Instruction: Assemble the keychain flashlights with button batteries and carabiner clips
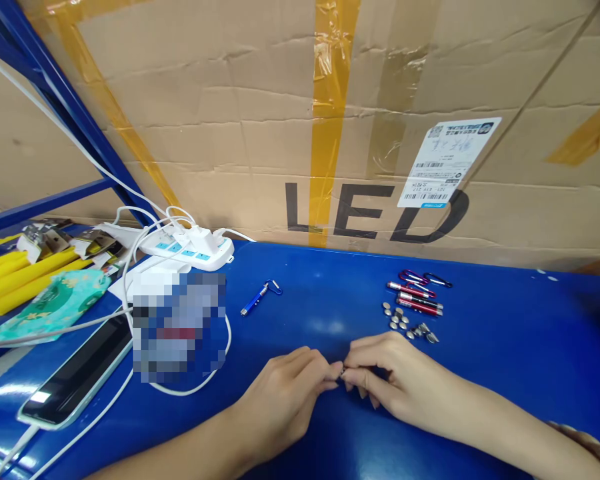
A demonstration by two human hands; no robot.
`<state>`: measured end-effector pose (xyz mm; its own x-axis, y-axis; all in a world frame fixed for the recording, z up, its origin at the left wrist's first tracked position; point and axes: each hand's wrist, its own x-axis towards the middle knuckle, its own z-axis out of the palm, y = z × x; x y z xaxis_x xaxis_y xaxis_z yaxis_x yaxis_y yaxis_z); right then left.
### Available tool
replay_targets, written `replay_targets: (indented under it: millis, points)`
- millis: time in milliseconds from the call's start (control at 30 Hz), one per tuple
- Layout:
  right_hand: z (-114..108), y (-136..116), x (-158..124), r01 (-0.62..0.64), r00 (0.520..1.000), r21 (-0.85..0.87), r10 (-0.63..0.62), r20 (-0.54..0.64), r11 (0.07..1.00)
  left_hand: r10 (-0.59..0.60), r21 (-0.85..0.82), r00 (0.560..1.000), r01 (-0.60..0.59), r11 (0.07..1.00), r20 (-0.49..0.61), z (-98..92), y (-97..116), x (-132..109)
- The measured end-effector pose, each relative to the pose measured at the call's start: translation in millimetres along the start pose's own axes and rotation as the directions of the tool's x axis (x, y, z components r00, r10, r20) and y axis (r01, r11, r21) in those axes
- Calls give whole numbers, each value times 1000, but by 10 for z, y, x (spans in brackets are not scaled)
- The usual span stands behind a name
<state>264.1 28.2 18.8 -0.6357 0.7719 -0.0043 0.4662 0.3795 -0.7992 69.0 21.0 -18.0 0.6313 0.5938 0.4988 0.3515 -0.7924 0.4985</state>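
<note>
Both hands meet above the blue table, fingertips almost touching. My left hand [290, 393] is closed in a pinch, thumb against the bent forefinger. Facing it, my right hand [400, 370] pinches with thumb and forefinger. A tiny dark piece shows between the fingertips, too small and covered to name. Beyond my right hand lie several silver button cells [399, 319] and a few small metal parts [423, 332]. Behind these are slim red and black penlights [419, 303] with carabiner clips [415, 277]. A blue penlight [255, 300] with a clip lies farther left.
A white power strip [195, 250] with plugged-in cables stands at the back left. A phone [80, 373] on a white cable lies left, near a green packet [55, 300] and yellow items [35, 273]. A large cardboard box [260, 120] walls off the back, beside a blue metal frame [65, 100].
</note>
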Motion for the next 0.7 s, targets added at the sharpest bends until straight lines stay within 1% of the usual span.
replay_targets:
  millis: [67,133,167,233,300,400,500,600,700]
  points:
    - [40,-7,9,-179,984,168,171,59,969,46,55,999,-45,997,-16,-11,17,4]
    - [65,-7,23,-335,942,329,304,142,883,78,111,996,-73,991,-36,-27,30,9]
    - [72,-3,30,-382,924,403,333,188,832,91,135,995,-84,987,-42,-35,34,10]
    - [81,9,42,-417,909,534,324,263,735,113,170,993,-104,980,-46,-48,32,8]
    - [87,25,52,-425,905,634,295,307,646,118,178,992,-110,978,-39,-55,22,6]
    - [96,49,69,-452,892,709,291,347,541,98,150,995,-92,984,-33,-60,8,12]
    - [96,74,89,-465,885,724,280,372,510,59,73,997,-56,996,-45,-69,6,31]
    - [84,93,99,-458,889,716,284,359,527,-1,-16,999,0,1000,-47,-80,0,42]
    - [71,97,99,-436,899,703,293,324,562,-69,-64,997,67,996,-38,-79,-11,41]
